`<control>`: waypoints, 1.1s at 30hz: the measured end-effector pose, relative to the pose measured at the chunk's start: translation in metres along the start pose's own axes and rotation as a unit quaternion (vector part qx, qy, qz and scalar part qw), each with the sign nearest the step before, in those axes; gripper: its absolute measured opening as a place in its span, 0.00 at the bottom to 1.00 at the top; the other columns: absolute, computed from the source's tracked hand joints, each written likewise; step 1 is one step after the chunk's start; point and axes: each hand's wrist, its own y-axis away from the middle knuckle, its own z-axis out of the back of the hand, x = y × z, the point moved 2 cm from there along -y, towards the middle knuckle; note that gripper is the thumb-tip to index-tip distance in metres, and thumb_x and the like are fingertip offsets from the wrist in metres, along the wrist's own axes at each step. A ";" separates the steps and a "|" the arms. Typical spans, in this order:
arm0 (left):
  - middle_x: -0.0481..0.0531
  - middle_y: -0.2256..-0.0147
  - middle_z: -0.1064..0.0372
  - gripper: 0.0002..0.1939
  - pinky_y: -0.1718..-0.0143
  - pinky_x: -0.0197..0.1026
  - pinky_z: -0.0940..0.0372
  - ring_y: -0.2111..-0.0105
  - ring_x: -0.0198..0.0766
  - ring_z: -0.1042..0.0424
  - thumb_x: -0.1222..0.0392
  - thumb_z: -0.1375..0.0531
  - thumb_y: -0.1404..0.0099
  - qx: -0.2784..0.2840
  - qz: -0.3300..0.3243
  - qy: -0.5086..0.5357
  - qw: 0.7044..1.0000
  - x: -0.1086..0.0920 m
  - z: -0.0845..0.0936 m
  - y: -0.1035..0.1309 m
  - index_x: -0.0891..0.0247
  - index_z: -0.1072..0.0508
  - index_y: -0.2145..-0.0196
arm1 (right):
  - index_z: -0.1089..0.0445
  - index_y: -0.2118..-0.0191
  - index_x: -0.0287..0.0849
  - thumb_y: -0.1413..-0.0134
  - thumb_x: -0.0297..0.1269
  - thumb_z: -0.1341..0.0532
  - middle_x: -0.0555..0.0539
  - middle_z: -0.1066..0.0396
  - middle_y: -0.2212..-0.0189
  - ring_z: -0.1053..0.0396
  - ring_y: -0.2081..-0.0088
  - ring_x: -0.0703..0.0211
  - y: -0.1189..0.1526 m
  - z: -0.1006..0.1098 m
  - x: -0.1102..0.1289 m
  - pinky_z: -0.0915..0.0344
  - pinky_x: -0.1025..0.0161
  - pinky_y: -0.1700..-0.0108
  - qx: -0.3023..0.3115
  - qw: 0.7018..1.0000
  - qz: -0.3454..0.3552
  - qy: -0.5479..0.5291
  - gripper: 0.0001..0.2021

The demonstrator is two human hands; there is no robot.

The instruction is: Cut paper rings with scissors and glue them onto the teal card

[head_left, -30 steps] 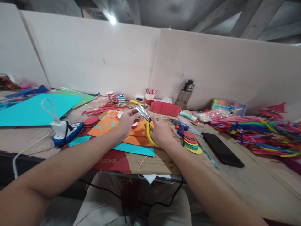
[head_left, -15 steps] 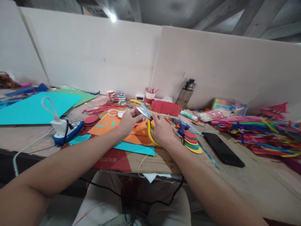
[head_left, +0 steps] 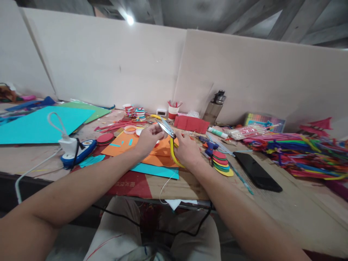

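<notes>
Scissors [head_left: 169,131] gape less than before, right hand [head_left: 187,149] curled round their handles [head_left: 173,155]; whether left hand [head_left: 149,140] pinches anything, I cannot tell.

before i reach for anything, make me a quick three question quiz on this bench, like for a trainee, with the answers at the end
1. Which hand holds the scissors?
2. True or false: the black phone lies to the right of the fanned coloured discs.
3. Which of these lies on the orange paper?
A) the glue stick
B) the thin blue strips
C) the bottle

Key:
1. The right hand.
2. True.
3. B.
</notes>
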 end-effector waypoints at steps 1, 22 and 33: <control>0.51 0.70 0.26 0.10 0.65 0.37 0.36 0.69 0.34 0.29 0.61 0.33 0.50 0.001 -0.003 -0.004 1.000 0.000 0.000 0.000 0.65 0.25 0.68 | 0.42 0.40 0.44 0.39 0.40 0.49 0.37 0.30 0.54 0.27 0.59 0.47 0.000 0.000 0.000 0.35 0.58 0.63 0.007 1.000 -0.002 0.004 0.22; 0.49 0.71 0.28 0.15 0.65 0.39 0.34 0.71 0.32 0.30 0.59 0.33 0.51 -0.027 0.069 0.075 0.994 -0.002 -0.003 0.002 0.66 0.26 0.65 | 0.41 0.43 0.44 0.40 0.40 0.48 0.37 0.33 0.52 0.30 0.55 0.47 0.002 -0.003 -0.001 0.36 0.59 0.59 0.009 1.000 0.010 -0.013 0.20; 0.49 0.73 0.29 0.09 0.66 0.37 0.35 0.73 0.30 0.32 0.62 0.35 0.47 -0.026 0.047 0.112 0.992 -0.002 -0.005 0.001 0.68 0.27 0.68 | 0.42 0.41 0.42 0.40 0.39 0.48 0.36 0.31 0.53 0.28 0.57 0.47 0.000 0.001 0.000 0.35 0.59 0.60 0.014 1.000 -0.002 0.017 0.22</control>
